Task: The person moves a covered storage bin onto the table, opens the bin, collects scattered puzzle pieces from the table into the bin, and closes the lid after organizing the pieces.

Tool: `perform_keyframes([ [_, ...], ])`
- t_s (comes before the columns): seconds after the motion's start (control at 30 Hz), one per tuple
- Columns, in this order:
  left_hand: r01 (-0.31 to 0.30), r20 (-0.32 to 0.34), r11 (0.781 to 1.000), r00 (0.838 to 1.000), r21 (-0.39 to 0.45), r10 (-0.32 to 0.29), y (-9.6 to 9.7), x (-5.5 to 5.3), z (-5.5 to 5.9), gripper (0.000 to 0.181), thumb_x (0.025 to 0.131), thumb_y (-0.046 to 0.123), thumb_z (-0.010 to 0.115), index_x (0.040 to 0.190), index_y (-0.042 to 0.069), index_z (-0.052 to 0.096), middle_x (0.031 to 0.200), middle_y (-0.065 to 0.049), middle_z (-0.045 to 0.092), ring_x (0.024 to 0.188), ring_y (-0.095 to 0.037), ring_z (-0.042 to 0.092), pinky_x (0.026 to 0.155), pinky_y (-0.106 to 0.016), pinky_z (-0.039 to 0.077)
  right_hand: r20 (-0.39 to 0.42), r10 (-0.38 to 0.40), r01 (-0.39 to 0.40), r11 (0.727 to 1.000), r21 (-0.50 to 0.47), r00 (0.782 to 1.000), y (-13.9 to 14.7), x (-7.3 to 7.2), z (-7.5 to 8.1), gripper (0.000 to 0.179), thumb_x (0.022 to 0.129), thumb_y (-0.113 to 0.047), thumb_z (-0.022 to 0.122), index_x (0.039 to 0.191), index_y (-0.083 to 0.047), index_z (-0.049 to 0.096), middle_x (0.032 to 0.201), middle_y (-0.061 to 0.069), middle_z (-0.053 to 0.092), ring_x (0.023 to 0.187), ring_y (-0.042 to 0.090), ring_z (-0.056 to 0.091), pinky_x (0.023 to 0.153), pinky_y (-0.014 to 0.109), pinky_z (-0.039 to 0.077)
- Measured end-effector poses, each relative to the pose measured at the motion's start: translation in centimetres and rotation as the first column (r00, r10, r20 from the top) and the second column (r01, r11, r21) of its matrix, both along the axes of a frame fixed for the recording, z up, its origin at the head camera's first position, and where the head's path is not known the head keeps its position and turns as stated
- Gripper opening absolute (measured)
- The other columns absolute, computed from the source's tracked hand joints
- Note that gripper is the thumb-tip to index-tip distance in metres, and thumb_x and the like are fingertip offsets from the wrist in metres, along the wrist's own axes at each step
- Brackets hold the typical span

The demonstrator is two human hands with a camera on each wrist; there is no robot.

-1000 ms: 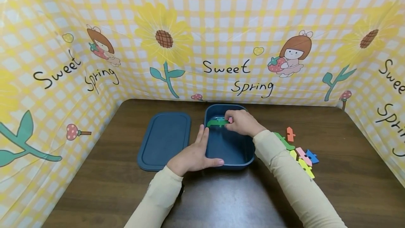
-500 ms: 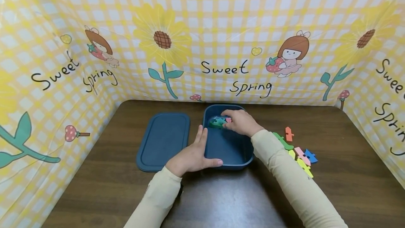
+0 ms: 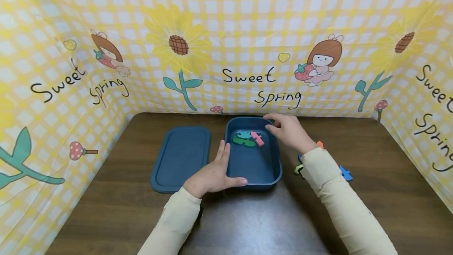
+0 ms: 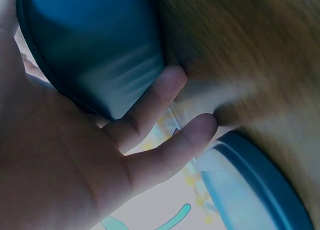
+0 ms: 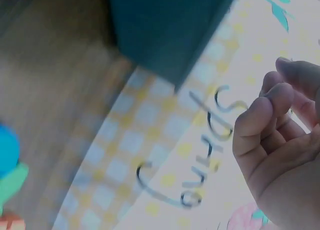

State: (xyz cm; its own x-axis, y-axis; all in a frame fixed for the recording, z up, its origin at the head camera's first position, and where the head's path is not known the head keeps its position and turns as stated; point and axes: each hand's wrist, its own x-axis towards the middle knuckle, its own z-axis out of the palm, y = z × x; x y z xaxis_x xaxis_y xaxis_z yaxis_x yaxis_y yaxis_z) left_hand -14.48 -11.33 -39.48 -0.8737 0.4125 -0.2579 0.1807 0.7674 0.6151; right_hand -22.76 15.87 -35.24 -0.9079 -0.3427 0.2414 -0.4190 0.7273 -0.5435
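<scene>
A dark blue open box [image 3: 253, 166] stands on the table, holding green [image 3: 242, 141], teal [image 3: 243, 134] and pink [image 3: 258, 140] puzzle pieces near its back. My left hand [image 3: 214, 174] lies along the box's left side, fingers straight and thumb reaching over the front rim. In the left wrist view, two fingers [image 4: 165, 155] stretch out between the box wall and the lid. Over the box's back right corner is my right hand [image 3: 291, 131], fingers loosely bent, with nothing held. The right wrist view shows the same bent fingers [image 5: 252, 120] beside the box.
A matching blue lid [image 3: 182, 158] lies flat left of the box. Right of it are loose puzzle pieces, among them yellow-green [image 3: 298, 169], blue [image 3: 346, 174] and orange [image 3: 320, 145]; the right sleeve [image 3: 323, 170] hides others. A patterned cloth [image 3: 244, 50] closes off the back and sides.
My right hand has let go of the pink piece, which lies in the box beside the green one, and has moved up and right out of it. The left hand stays on the box.
</scene>
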Motion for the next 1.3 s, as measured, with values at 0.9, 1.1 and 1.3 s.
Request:
perform_keyframes([
  [0.9, -0.012, 0.014, 1.0, 1.0, 0.013, 0.012, 0.1, 0.1, -0.1, 0.123, 0.083, 0.067, 0.071, 0.163, 0.017, -0.009, 0.166, 0.002, -0.024, 0.124, -0.039, 0.056, 0.071, -0.034, 0.055, 0.226, -0.244, 0.231, 0.969, 0.082, 0.943, 15.0, 2.9, -2.6, 0.022, 0.103, -0.022, 0.06, 0.11, -0.003, 0.068, 0.094, 0.013, 0.066, 0.081, 0.028, 0.057, 0.069, 0.041, 0.047],
  [1.1, -0.021, 0.018, 1.0, 1.0, 0.012, 0.021, 0.1, 0.1, 0.0, 0.123, 0.084, 0.064, 0.072, 0.163, 0.017, -0.009, 0.166, 0.0, -0.023, 0.122, -0.039, 0.057, 0.072, -0.036, 0.056, 0.258, -0.244, 0.195, 0.96, 0.201, 0.935, 15.7, 2.9, -4.0, 0.024, 0.1, -0.023, 0.066, 0.086, -0.004, 0.064, 0.07, 0.003, 0.053, 0.065, 0.022, 0.048, 0.059, 0.036, 0.038],
  [1.3, -0.02, 0.006, 1.0, 1.0, 0.006, 0.02, 0.2, 0.1, 0.1, 0.122, 0.084, 0.064, 0.072, 0.163, 0.015, -0.008, 0.167, -0.001, -0.021, 0.123, -0.038, 0.057, 0.078, -0.038, 0.055, 0.312, -0.246, 0.16, 0.948, 0.276, 0.918, 15.6, 2.6, -5.0, 0.034, 0.096, -0.031, 0.069, 0.072, -0.01, 0.059, 0.064, 0.0, 0.048, 0.058, 0.018, 0.043, 0.055, 0.033, 0.032],
])
